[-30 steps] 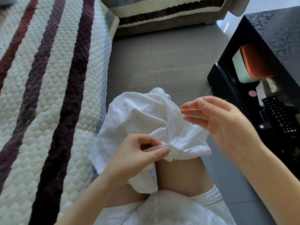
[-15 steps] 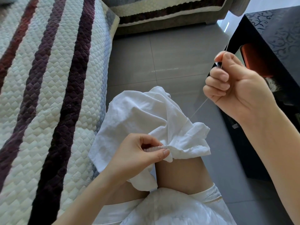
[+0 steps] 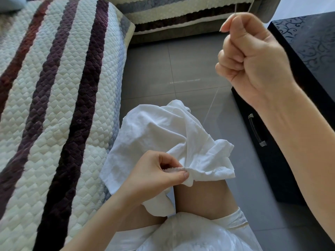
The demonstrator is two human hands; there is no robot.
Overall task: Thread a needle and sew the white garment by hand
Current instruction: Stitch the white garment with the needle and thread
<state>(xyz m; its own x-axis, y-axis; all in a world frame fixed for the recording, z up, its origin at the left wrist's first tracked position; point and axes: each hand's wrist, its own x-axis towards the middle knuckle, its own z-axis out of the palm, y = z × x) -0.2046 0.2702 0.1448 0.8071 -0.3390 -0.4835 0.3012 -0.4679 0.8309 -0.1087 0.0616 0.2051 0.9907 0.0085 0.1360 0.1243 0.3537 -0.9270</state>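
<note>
Handsewing | left hand point(image 3: 155, 176) pinching white garment point(image 3: 163, 134) at folded edge | right hand point(image 3: 253, 64) far right, pinching taut thread point(image 3: 210, 106) | cloth likely soft, limp; grip beside stitch.

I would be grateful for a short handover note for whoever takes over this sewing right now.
Left hand: pinches an edge of the white garment, draped over the knee.
Right hand: raised, fingers curled, pinching the needle.
Thread: runs taut from the garment up to the right hand.
Done: needle threaded, a stitch drawn through.
Left: further stitches and knotting off; how much is sewn cannot be told.
</note>
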